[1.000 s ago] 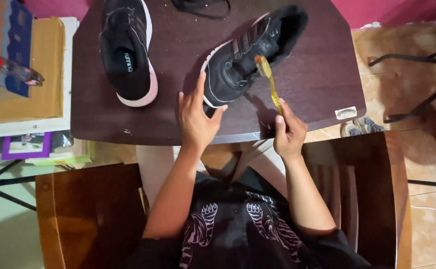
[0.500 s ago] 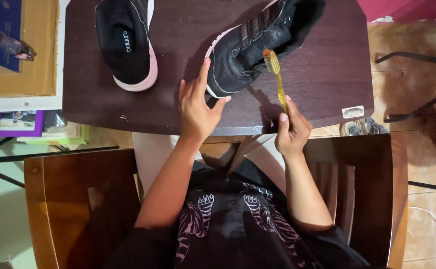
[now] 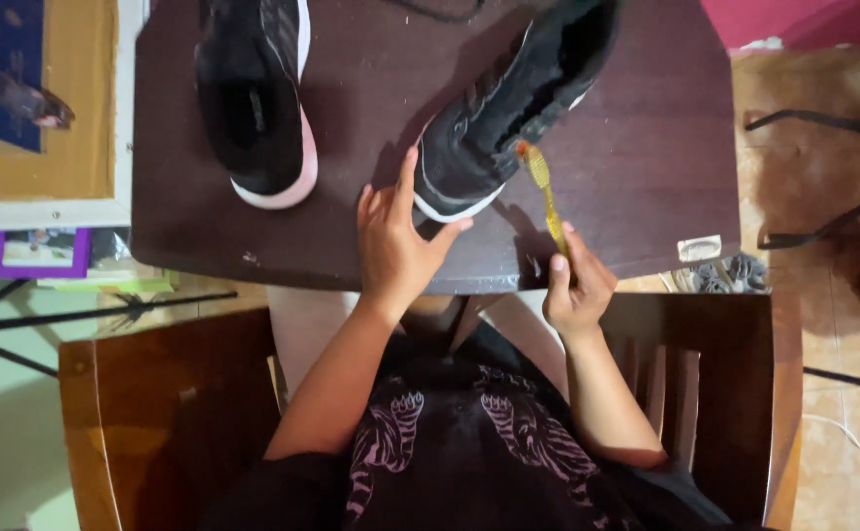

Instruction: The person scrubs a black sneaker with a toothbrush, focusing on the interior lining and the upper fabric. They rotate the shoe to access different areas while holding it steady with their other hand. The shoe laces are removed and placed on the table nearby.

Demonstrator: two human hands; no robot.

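A black sneaker with a white sole (image 3: 508,108) lies diagonally on the dark wooden table (image 3: 646,167). My left hand (image 3: 395,241) rests against its toe end, fingers spread, steadying it. My right hand (image 3: 575,285) grips a yellow toothbrush (image 3: 546,197) by the handle at the table's near edge. The brush head touches the side of the sneaker near the toe. A second black sneaker with a pale pink-white sole (image 3: 258,93) lies at the left of the table, untouched.
A cork-coloured board with a blue item (image 3: 46,108) sits left of the table, with a purple-framed picture (image 3: 38,254) below it. I sit on a wooden chair (image 3: 154,413). A black metal stand (image 3: 843,187) is on the tiled floor at the right.
The view has shifted so the table and shoes sit higher in frame. My right hand slid the toothbrush along the sneaker's side. My left hand stays at the toe.
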